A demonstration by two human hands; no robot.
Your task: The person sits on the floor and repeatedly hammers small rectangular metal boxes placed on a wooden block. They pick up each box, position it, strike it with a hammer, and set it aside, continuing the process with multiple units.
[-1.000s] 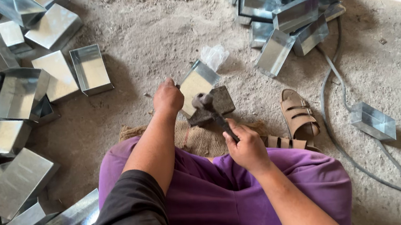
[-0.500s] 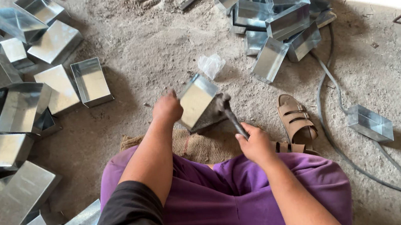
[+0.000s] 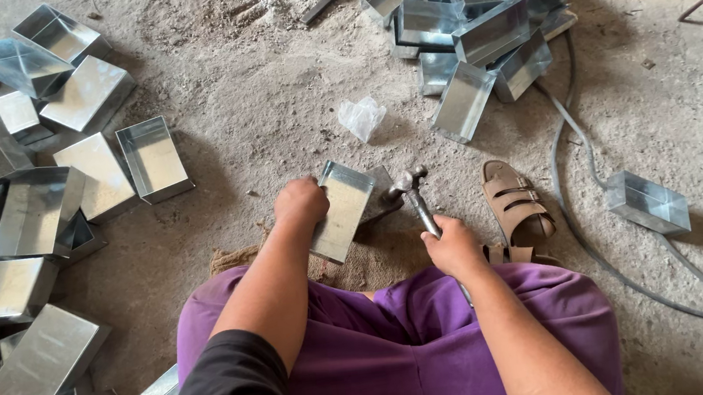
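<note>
The left hand point(image 3: 301, 205) is gripping a shiny sheet-metal box point(image 3: 340, 210), fingers curled over its near long edge, and is holding it tilted on the ground just ahead of the purple-clad knees point(image 3: 404, 350). The box's long axis is running away from the person and slightly to the right, so its far end is pointing toward the hammer head.

The right hand point(image 3: 454, 247) is closing around the handle of a hammer point(image 3: 415, 197), low on the shaft. The handle is slanting up and to the left from that fist, and the metal head is sitting just beside the box's right edge; whether it is touching cannot be told. The box is lying to the left of the right hand and directly under the left, so the left hand is the nearer one.

A brown sandal point(image 3: 515, 205) is lying just right of the right hand, and a dark cable point(image 3: 588, 223) is curving beyond it. Piles of similar boxes point(image 3: 35, 207) are lying well off to the left, and more point(image 3: 473, 25) ahead to the right.
</note>
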